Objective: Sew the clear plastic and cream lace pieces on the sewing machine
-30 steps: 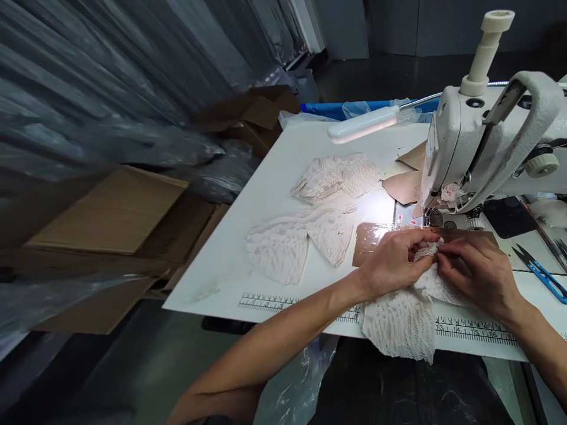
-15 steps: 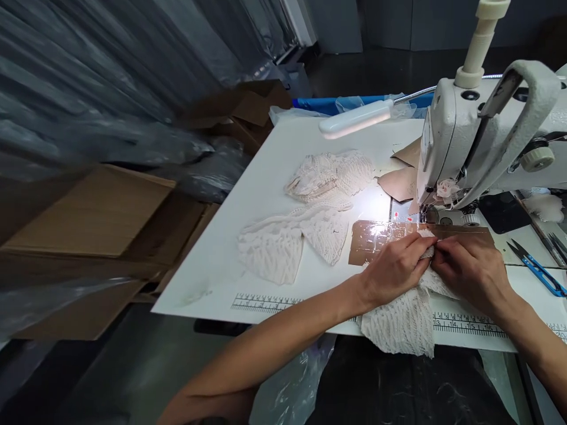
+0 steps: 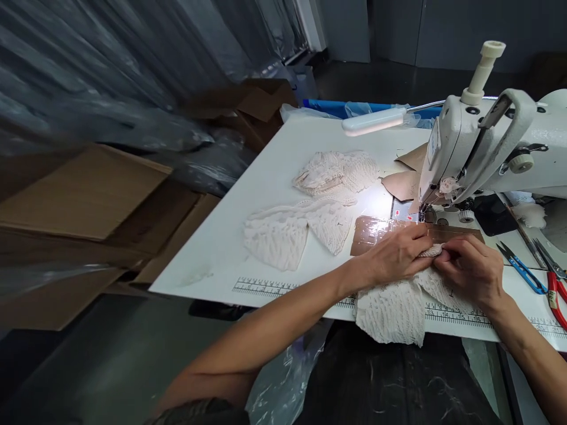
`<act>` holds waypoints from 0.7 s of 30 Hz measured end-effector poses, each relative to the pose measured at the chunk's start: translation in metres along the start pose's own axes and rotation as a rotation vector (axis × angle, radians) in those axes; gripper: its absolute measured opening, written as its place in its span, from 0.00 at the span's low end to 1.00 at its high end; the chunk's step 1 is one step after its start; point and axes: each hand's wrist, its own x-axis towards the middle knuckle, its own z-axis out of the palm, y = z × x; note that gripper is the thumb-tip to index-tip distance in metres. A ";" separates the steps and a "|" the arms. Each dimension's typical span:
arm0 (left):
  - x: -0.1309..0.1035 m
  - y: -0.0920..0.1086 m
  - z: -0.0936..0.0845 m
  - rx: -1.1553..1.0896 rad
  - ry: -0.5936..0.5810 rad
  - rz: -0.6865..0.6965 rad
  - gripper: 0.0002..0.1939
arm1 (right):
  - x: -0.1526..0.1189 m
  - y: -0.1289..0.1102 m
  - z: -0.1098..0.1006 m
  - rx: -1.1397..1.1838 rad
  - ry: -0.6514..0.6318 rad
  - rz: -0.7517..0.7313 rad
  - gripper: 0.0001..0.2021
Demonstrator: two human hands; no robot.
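A piece of white textured fabric [image 3: 392,313] hangs over the front edge of the table, its upper part pinched between my hands. My left hand [image 3: 401,251] is closed on the fabric's edge, just in front of the sewing machine's needle area. Close beside it, my right hand [image 3: 472,268] grips the same edge with thumb and fingers; the fingertips are partly hidden. Under and behind the hands lies a brown cardboard strip [image 3: 367,236], partly covered with shiny tape. The white sewing machine [image 3: 447,141] stands directly beyond the hands.
More white fabric pieces [image 3: 283,233] lie on the white table [image 3: 199,260] to the left. Blue thread snips [image 3: 525,271] and red-handled scissors [image 3: 553,295] rest at the right. A lamp [image 3: 374,121] shines over the table. Cardboard boxes [image 3: 80,195] stand left of it.
Both hands have drawn slightly back from the needle area with the fabric edge, and the right hand has turned a little. The view has shifted, bringing the red-handled scissors into sight.
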 end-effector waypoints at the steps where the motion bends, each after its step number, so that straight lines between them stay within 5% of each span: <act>1: 0.001 0.000 0.001 -0.028 -0.003 0.040 0.12 | 0.000 -0.002 -0.001 0.055 0.007 0.067 0.07; 6: 0.003 -0.001 0.003 -0.125 0.021 0.075 0.13 | 0.003 -0.004 -0.002 0.262 -0.009 0.277 0.06; 12: 0.000 -0.003 0.005 -0.251 0.162 0.074 0.10 | -0.004 0.004 -0.014 0.292 -0.068 0.249 0.04; 18: 0.002 -0.005 0.006 -0.255 0.211 0.014 0.20 | -0.057 0.045 -0.084 -0.137 0.151 0.328 0.14; 21: 0.004 -0.003 0.005 -0.287 0.216 -0.044 0.20 | -0.087 0.070 -0.120 -0.313 0.046 0.523 0.13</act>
